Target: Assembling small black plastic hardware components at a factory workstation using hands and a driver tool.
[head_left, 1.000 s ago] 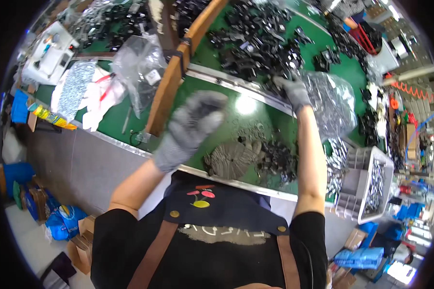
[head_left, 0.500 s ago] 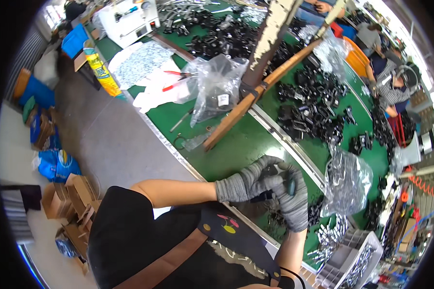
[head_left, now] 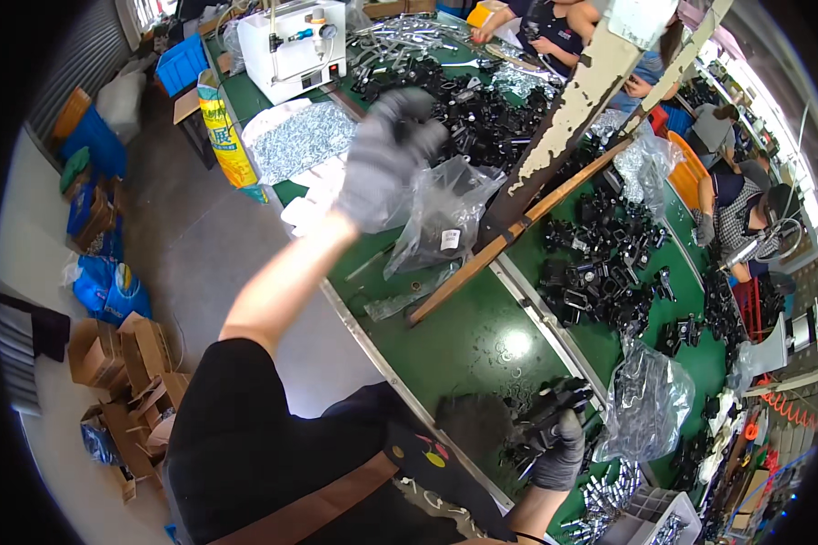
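Bench [head_left: 463,345] comes first: a long green top cut by a slanted wooden post [head_left: 563,118] and a diagonal wooden batten [head_left: 518,232], with heaps of black parts [head_left: 600,263] spread across it. A white machine [head_left: 295,45] stands at the far end beside a pile of small silver pieces [head_left: 304,136]. Clear bags lie about: one bag [head_left: 441,218] just beyond the raised left hand [head_left: 382,159], another [head_left: 650,404] near the right hand [head_left: 559,445]. The left hand, gloved grey, is lifted in the air with fingers curled; blur hides whether it holds anything, so I cannot tell. The right hand, in a dark glove, is closed over a clump of black parts [head_left: 541,418] at the near edge. These look rigid, hard-edged and fairly heavy for their size, prone to tangle; best gripped around a solid body rather than a projecting arm.
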The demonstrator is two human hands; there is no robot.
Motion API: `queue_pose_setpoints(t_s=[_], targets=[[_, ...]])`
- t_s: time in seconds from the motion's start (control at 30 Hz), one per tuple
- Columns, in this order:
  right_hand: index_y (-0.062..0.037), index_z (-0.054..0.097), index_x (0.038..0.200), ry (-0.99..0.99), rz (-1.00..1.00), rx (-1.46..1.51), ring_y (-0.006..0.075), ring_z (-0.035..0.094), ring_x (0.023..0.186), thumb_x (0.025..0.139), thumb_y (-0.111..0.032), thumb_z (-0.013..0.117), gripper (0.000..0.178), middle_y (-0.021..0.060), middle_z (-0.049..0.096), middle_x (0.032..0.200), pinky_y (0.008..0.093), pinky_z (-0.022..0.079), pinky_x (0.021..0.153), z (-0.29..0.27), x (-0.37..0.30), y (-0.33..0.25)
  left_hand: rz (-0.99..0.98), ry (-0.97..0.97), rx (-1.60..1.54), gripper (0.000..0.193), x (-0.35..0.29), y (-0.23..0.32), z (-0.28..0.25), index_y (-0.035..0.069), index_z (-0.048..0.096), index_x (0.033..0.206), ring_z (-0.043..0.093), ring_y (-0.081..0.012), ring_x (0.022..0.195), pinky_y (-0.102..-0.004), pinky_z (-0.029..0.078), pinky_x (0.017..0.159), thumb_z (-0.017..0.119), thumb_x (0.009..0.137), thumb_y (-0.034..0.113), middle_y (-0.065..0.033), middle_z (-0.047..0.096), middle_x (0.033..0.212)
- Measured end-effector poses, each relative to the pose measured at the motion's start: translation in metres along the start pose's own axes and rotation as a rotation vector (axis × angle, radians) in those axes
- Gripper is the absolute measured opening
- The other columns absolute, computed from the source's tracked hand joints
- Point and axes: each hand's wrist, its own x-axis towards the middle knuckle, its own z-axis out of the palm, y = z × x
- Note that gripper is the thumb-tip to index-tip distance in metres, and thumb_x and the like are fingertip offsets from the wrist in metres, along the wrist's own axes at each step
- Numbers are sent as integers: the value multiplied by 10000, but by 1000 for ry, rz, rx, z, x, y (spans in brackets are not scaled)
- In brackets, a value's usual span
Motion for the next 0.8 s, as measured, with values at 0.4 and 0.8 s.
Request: queue_pose_setpoints(t_s=[0.4,0.8], targets=[[-34,584,1199,353,-198,-151,209,625,947,700,-360,838,648,72,638,1058,328,518,843,-18,0,-33,-273,-374,701,1333,88,-246,146,277,-73,1569,110,-508,1462,-624,203,1157,852,637,503,-115,68,1643],[-21,553,1265,512,-215,-207,212,626,939,709,-343,838,703,84,639,1072,327,517,831,-26,2,-37,-422,-171,662,999,118,-214,221,306,56,1574,128,-480,1464,-704,146,1118,670,820,536,-107,96,1643]])
